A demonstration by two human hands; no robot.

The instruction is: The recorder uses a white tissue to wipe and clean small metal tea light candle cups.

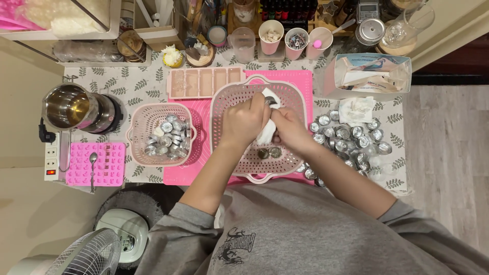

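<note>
Both hands meet over a large pink perforated basket (295,102) on a pink mat. My left hand (244,121) closes around a small metal cup whose rim shows at its fingertips. My right hand (288,128) presses a white tissue (267,133) against that cup. Two small metal cups (269,152) lie in the basket below my hands. A pile of several empty metal tealight cups (351,137) lies on the table to the right. A smaller pink basket (140,119) to the left holds several more cups.
A steel pot (71,107) stands on a black base at left, with a pink silicone mould (97,163) and spoon below it. A pink bar mould (204,81), cups of supplies, a tissue box (369,74) and a crumpled tissue (356,109) sit behind. A fan stands at bottom left.
</note>
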